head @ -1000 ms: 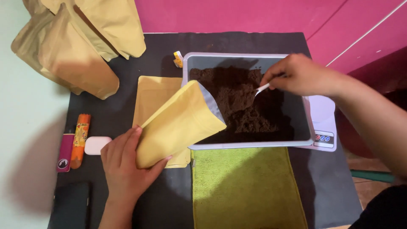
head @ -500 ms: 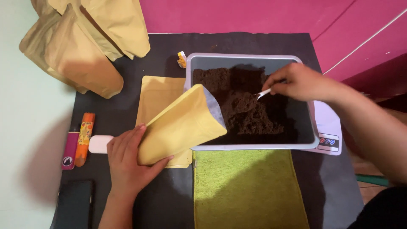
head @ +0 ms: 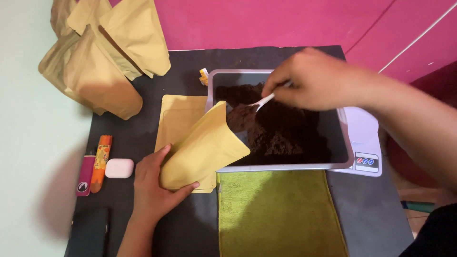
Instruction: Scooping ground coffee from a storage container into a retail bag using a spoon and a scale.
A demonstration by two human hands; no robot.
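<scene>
Dark tabletop [head: 190, 62]: the left hand [head: 154, 188] grips a tilted yellow paper pouch [head: 202, 150], its open mouth over the grey tray's [head: 281, 167] rim. Just right, the right hand [head: 312, 78] pinches a white plastic spoon [head: 261, 102] heaped with brown powder [head: 281, 131].

powder [head: 281, 135] in tray [head: 285, 167], towel [head: 278, 214] before it, pouch [head: 202, 147] left

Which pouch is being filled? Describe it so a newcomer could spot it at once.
On the black table, find the grey tray of dark powder. The yellow pouch leans on its left rim, held by the left hand, mouth open; the other pouches lie flat or stand aside.
</scene>
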